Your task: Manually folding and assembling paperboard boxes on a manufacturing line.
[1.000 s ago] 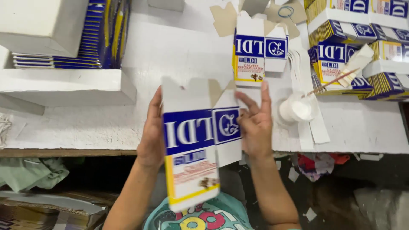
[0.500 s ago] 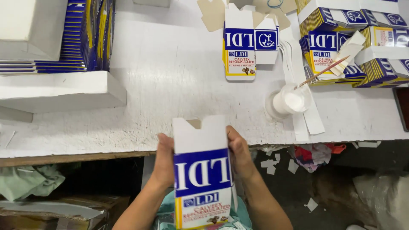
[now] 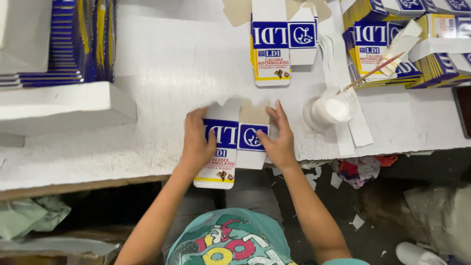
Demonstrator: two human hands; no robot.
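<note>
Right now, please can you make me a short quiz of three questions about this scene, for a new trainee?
1. True or false: both hands press the flat carton onto the white table.
2. What stands in the white cup? A) a thin stick B) scissors C) a pen
3. Which hand lies on the carton's narrow side panel with the round emblem?

Key:
1. True; the left hand and the right hand rest on it.
2. A; the stick leans to the right.
3. The right hand.
</note>
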